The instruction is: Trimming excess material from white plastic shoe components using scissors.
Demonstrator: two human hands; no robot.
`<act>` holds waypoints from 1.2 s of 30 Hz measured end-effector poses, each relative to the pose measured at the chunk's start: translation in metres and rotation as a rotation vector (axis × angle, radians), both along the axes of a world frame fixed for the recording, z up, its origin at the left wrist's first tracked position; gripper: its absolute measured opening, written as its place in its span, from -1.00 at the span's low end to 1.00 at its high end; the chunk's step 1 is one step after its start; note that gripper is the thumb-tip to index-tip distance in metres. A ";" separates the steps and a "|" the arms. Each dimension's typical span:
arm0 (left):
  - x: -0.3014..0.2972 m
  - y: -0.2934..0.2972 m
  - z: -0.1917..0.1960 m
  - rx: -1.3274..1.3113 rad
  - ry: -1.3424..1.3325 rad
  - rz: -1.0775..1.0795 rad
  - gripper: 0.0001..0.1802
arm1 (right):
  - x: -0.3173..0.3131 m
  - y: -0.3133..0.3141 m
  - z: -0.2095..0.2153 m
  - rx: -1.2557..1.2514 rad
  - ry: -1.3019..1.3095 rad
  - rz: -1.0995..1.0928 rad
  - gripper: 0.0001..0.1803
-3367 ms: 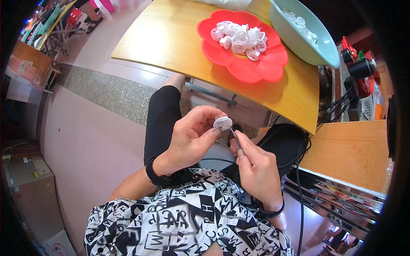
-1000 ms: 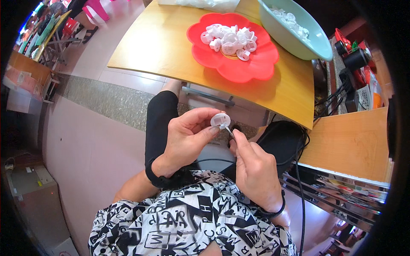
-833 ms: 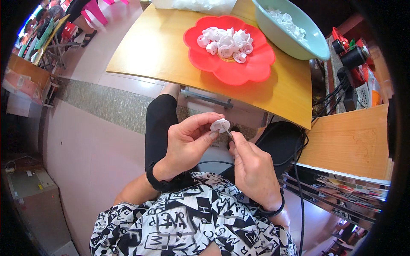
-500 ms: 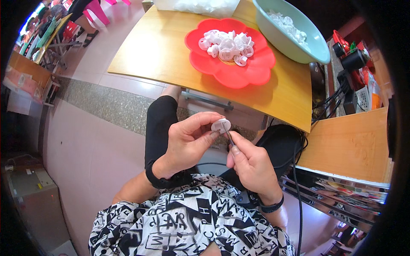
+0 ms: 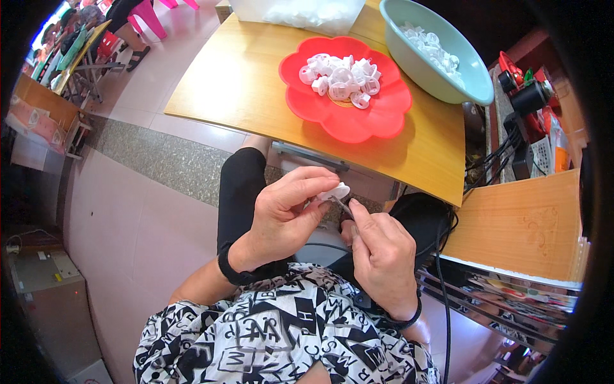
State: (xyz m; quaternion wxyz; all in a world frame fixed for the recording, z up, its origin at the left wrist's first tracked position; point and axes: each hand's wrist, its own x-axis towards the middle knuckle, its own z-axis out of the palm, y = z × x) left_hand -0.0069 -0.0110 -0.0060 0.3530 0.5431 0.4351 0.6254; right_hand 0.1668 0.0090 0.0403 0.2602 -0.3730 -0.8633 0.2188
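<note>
Between thumb and fingers, my left hand (image 5: 288,208) pinches a small round white plastic part (image 5: 334,192), tilted nearly edge-on. My right hand (image 5: 382,256) grips a thin dark metal tool (image 5: 342,206) whose tip meets the underside of the part. Its exact kind cannot be made out, as my fingers cover most of it. Both hands are held over my lap, in front of the table edge. Beyond them on the table, a red flower-shaped dish (image 5: 358,125) bears a heap of similar white plastic parts (image 5: 342,77).
The yellow wooden table (image 5: 217,70) also carries a pale green basin (image 5: 473,86) of white parts and a translucent tub (image 5: 297,16). At right stand a wooden cabinet (image 5: 518,224), dark cables and assorted items. A grey metal box (image 5: 54,288) is at lower left.
The white part has turned from face-up to nearly edge-on in my left hand. My right hand has shifted slightly, with the tool now lower against the part.
</note>
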 end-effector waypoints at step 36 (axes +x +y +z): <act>-0.015 0.031 0.026 0.090 0.229 0.043 -0.65 | -0.017 0.030 0.029 -0.101 -0.162 0.043 -0.58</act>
